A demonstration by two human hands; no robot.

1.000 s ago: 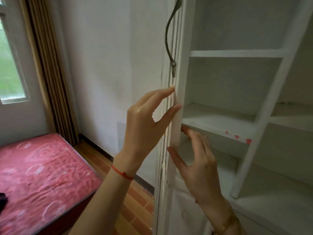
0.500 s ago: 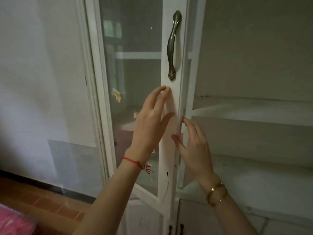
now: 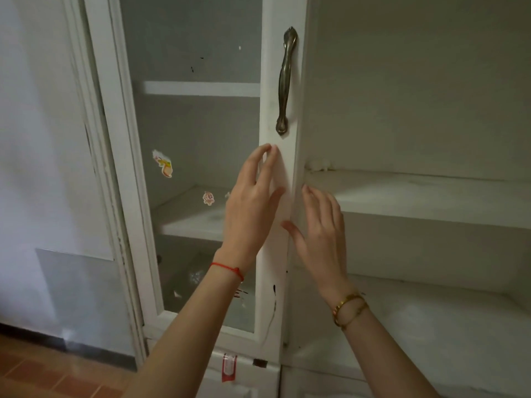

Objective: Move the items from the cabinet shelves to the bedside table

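We see both hands raised at the white frame of a glass cabinet door (image 3: 275,173), just below its dull metal handle (image 3: 285,81). The left hand (image 3: 250,202) lies flat against the front of the frame with fingers straight and slightly spread, holding nothing. The right hand (image 3: 319,231) has its fingers extended at the door's free edge, thumb toward the frame, gripping nothing that we can make out. The two hands are close together, with the door edge between them. A red string (image 3: 228,270) circles the left wrist and gold bracelets (image 3: 349,308) the right.

Behind the glass the cabinet shelves (image 3: 201,89) show only stickers (image 3: 163,165) on the pane. The open shelf (image 3: 416,191) to the right carries a small pale lump (image 3: 320,165) at its back corner; we cannot tell what it is. The bedside table is out of view.
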